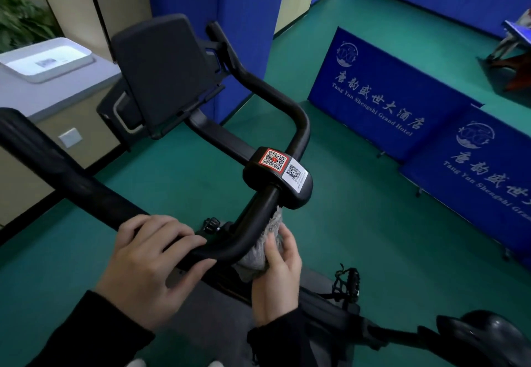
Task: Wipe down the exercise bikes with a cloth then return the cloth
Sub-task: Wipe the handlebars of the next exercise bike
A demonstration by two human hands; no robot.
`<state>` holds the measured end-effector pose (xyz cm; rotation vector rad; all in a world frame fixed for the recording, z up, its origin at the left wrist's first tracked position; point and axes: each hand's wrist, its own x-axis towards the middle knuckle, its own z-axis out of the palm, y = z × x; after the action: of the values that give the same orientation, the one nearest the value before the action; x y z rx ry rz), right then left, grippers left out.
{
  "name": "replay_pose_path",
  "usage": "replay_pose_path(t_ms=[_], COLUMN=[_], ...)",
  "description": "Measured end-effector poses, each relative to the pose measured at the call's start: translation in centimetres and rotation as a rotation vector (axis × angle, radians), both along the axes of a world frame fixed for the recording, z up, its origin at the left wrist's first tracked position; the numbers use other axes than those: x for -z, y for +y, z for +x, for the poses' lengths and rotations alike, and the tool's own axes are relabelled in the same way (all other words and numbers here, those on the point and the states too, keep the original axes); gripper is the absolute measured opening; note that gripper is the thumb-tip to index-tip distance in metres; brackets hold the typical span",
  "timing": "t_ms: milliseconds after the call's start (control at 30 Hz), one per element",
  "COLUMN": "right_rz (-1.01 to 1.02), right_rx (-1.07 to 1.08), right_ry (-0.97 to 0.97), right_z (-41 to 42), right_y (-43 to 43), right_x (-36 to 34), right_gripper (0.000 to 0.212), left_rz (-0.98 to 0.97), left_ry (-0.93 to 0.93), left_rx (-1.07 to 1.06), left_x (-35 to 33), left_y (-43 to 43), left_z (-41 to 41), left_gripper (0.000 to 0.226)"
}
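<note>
— From up by the head, looking down: where's the cloth (265, 247) just now?

— Bunched grey, pressed against the near bend of the handlebar (253, 223), right below the centre clamp with the QR stickers (280, 169). The right hand (277, 274) is closed round it, fingers and thumb pinching the wad against the bar.

— And the left hand (146, 263)?

— Draped over the same handlebar, further toward its left end, fingers curled loosely over the top. It grips no cloth, only steadies the bike; the hold looks light, not clenched.

— Which way does the cloth run?

— Its long axis follows the bar, rising from the hand up toward the clamp, tilted away and slightly right. The upper end tucks under the clamp's edge; the lower end hangs below the palm.

— What might go wrong?

— I'd guess the loose tail could snag on the knob (211, 224) just below the bar, or the wad could slip from the palm on a quick stroke and drop toward the pedal (347, 280). Rubbing hard near the stickers might lift their corners too. And the console (161, 70) and the far right arm of the handlebar look untouched, so they could be skipped.
</note>
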<state>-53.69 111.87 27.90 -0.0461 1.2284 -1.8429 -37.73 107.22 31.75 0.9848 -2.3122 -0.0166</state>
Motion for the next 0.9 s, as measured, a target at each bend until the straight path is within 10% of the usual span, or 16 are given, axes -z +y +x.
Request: replay_pose_path(t_ms=[500,700,900], right_rz=[-0.073,0.046,-0.058], right_rx=[0.014,0.055,-0.524], right_ry=[-0.264,0.882,1.706], right_z=[1.3,-2.0,-6.1], right_y=[1.0,0.7,-2.8], right_x=[-0.5,-2.3,-7.1], right_gripper=[0.038,0.023,0.021], left_rz=[0.041,0.095,0.137], left_ry=[-0.047,-0.046,-0.060], left_rx=[0.143,0.180,0.179], left_x=[-0.7,-1.2,-1.3], left_y=[-0.8,-0.8,-0.9], left_z=[-0.2,-1.1,-1.0], left_gripper=[0.034,0.031,0.032])
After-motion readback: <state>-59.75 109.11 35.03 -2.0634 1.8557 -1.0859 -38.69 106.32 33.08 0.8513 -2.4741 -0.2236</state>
